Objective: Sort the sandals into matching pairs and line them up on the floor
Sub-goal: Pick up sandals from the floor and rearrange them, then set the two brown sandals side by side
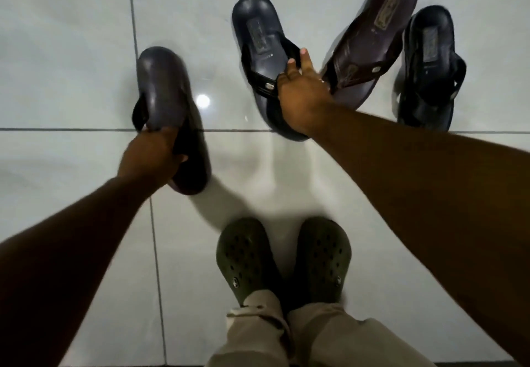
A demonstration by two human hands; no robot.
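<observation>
My left hand [149,157] grips a dark sandal [169,108] by its middle, above the floor at the left; its smooth underside faces me and a strap shows behind it. A navy sandal [258,37] lies on the white tiles at centre. My right hand [304,88] is between it and a brown sandal [375,37]. Thumb and forefinger stretch over the navy sandal's strap, while the other fingers curl at the brown sandal's toe end. The brown sandal is tilted, its heel overlapping a black sandal [430,65] at the far right.
My feet in dark green clogs [284,257] stand close together at the bottom centre, with beige trouser legs [315,338] below them. Glossy white floor tiles [71,51] with dark grout lines spread all around; a lamp's reflection glints between the left and centre sandals.
</observation>
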